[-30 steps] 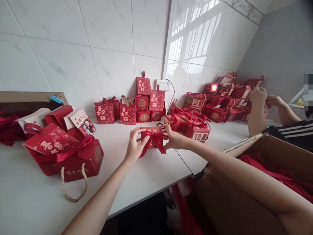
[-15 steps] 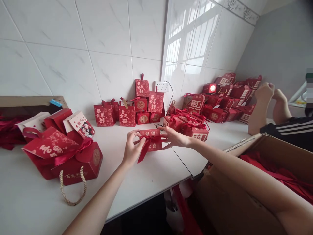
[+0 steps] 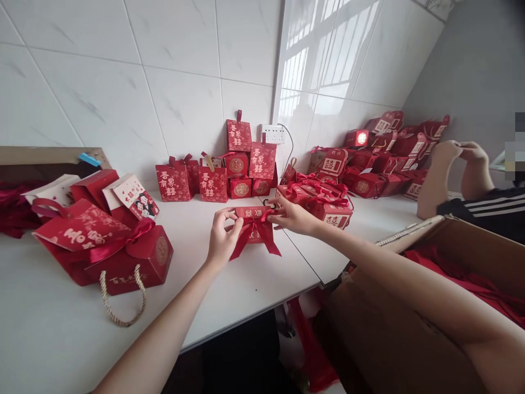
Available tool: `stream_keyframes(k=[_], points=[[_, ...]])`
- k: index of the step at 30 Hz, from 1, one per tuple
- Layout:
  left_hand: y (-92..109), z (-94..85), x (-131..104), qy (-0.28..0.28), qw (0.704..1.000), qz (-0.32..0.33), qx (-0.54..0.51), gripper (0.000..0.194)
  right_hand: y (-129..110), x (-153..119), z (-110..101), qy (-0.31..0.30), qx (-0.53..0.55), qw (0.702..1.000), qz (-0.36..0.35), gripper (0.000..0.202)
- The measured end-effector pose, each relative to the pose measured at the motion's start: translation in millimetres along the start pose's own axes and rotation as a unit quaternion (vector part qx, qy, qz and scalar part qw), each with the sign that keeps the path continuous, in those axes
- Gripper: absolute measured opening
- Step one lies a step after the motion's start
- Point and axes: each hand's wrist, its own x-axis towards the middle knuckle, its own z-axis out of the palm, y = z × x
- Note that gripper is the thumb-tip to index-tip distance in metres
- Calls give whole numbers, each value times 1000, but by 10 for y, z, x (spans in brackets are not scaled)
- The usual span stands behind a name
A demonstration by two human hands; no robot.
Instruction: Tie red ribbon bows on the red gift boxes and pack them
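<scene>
A small red box (image 3: pixel 253 212) with pale lettering is between my hands over the white table. A dark red ribbon (image 3: pixel 262 238) is tied in a bow on its front, both tails hanging down. My left hand (image 3: pixel 225 234) pinches the ribbon at the box's left side between thumb and fingers. At the right side my right hand (image 3: pixel 288 215) has its fingertips closed on the ribbon's right loop. Part of the box is hidden behind the ribbon and fingers.
Red boxes (image 3: pixel 174 183) stand along the tiled wall, with more piled at right (image 3: pixel 363 183). Bags and boxes (image 3: pixel 135 268) sit at left. An open carton (image 3: pixel 484 235) of red ribbon is at lower right, near another person's hands (image 3: pixel 441 169). A power strip (image 3: pixel 273 134) is on the wall.
Both ribbon tails now hang down in front of the box, where only the left one did before. My right hand's spread fingers have closed on the bow. The view has shifted slightly.
</scene>
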Motion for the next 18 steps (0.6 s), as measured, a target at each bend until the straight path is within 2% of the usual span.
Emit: stream_keyframes(k=[3, 6, 9, 13, 18], points=[[-25, 28, -21, 19, 1000, -7, -23, 21, -30, -14, -8, 29, -36, 999, -10, 41], [-41, 42, -35, 25, 999, -13, -38, 28, -53, -25, -10, 2, -63, 998, -23, 31], [-45, 39, -29, 21, 999, -12, -27, 25, -52, -17, -12, -26, -59, 997, -31, 21], [-25, 31, -14, 15, 1000, -6, -10, 23, -44, -22, -17, -32, -101, 993, -48, 26], [-10, 38, -26, 23, 999, 12, 20, 23, -37, -32, -6, -57, -35, 997, -29, 26]])
